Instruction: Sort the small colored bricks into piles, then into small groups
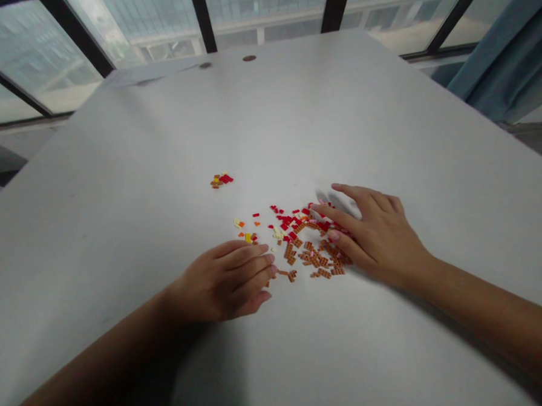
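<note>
Small toy building bricks in brown, red, cream, yellow and orange lie in a loose pile on the white table. On the pile's left edge rests my left hand, its fingers stretched out side by side; a few bricks are partly covered by it. My right hand is over the pile's right edge, fingers spread, with the fingertips at the red and brown bricks. Neither hand shows a brick gripped. Farther off, left of the main pile, sits a small cluster of red, brown and yellow bricks.
The white table reaches to windows with dark frames. Two round discs, perhaps cable-hole covers, are near its far edge. A blue-grey curtain hangs at the right.
</note>
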Tool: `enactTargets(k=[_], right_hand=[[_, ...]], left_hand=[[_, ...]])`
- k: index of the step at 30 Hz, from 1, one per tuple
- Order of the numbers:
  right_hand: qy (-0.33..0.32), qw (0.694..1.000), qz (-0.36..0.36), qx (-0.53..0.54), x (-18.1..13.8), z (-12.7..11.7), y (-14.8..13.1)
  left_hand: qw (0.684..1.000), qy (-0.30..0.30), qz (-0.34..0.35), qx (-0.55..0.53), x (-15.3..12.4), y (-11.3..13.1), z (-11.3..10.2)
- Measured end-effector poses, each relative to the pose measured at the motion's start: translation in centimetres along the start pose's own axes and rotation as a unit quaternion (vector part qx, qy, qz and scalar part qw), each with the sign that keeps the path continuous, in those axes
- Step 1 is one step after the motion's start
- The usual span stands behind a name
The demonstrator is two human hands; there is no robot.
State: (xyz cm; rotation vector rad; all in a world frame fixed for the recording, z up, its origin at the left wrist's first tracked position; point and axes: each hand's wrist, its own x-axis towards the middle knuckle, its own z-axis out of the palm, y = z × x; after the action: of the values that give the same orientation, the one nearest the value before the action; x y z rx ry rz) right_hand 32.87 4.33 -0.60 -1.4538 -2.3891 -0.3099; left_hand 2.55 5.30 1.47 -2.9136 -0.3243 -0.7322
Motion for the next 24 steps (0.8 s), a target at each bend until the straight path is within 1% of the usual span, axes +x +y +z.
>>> enactTargets(k=[6,10,13,17,20,24], right_hand=[[0.004,0.999,0.004,-0.032,0.4,0.1,-0.6],[0.048,0.999,0.007,-0.009,0.6,-0.6,-0.1],[0.077,0.997,0.010,0.016,1.1,-1.1,0.8],[0.053,0.998,-0.018,0.029,2.4,-0.6,1.0],[0.041,0.999,-0.021,0.024,3.2,0.2,0.4],[0.030,0.999,-0.013,0.037,3.7,0.7,-0.3]], left_hand=[[1.000,0.011,0.007,0.007,0.1,0.0,0.1],[1.000,0.014,-0.003,0.010,-0.1,0.1,0.3],[0.999,0.035,-0.014,-0.003,-0.2,0.1,0.3],[0.996,0.069,-0.048,0.005,0.1,-0.2,0.1],[0.993,0.074,-0.082,0.043,0.3,-0.4,-0.1],[0.989,0.093,-0.099,0.065,0.2,-0.5,0.1]])
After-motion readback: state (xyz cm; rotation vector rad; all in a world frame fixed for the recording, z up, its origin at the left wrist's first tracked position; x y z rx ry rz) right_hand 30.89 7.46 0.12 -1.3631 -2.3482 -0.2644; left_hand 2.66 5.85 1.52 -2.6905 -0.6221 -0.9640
